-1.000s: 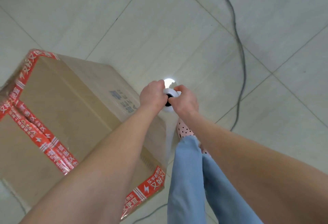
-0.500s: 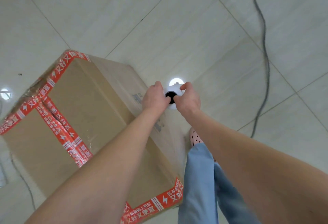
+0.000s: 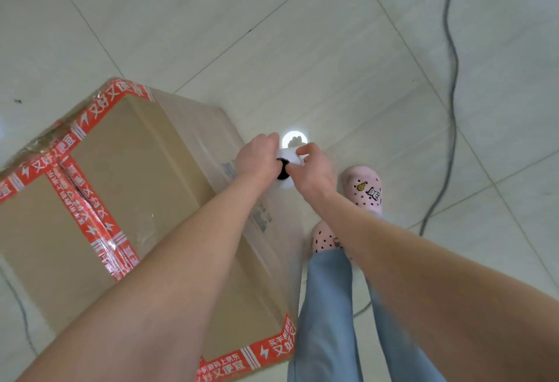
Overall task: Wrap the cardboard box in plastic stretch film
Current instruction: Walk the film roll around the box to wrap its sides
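Observation:
A large brown cardboard box (image 3: 133,188) with red printed tape stands on the tiled floor at the left. Clear film lies over its right side face. Both hands hold a white roll of stretch film (image 3: 289,167) with a dark core, upright beside the box's far right corner. My left hand (image 3: 257,159) grips the roll from the left and my right hand (image 3: 314,170) grips it from the right. Most of the roll is hidden behind the hands.
My legs in blue jeans (image 3: 329,315) and pink spotted clogs (image 3: 363,188) stand just right of the box. A grey cable (image 3: 452,85) runs across the floor on the right. A round light reflection (image 3: 295,138) shines on the tiles beyond the hands.
The view has shifted so the box sits further right and closer. Both hands keep hold of the roll, now lower along the box's right side, and my forward foot has come into sight.

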A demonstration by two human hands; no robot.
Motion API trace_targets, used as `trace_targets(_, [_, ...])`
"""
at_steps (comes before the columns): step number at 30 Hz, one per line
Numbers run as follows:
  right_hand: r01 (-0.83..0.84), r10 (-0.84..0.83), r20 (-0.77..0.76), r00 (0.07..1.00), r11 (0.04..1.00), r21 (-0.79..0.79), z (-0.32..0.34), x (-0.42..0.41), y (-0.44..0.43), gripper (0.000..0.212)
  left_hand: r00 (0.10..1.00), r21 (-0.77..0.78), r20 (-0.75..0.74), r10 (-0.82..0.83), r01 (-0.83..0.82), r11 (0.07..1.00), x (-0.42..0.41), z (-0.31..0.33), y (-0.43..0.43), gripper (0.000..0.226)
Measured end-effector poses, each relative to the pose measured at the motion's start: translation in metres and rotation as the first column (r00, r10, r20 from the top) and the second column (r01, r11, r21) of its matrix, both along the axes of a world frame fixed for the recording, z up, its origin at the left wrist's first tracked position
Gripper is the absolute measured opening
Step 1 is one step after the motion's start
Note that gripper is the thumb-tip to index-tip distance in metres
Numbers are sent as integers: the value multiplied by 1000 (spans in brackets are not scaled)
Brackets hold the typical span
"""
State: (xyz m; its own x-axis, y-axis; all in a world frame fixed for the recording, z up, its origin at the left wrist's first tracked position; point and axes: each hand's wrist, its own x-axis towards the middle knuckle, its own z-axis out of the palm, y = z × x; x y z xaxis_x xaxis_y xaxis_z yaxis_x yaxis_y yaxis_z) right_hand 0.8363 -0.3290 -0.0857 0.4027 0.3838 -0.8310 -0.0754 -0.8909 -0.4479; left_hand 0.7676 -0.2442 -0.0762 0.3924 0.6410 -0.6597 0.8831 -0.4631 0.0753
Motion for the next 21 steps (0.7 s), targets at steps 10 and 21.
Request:
trace_targets(10, [-78,79,-13,997,994,72,-2,11,52,45,719,-61,81,690,-688,723,-10,-3,18,20])
trace_targets(21, [-179,181,-50,982,983,42,-3,26,70,45,996,34,59,61,-63,997,18,1,53,17])
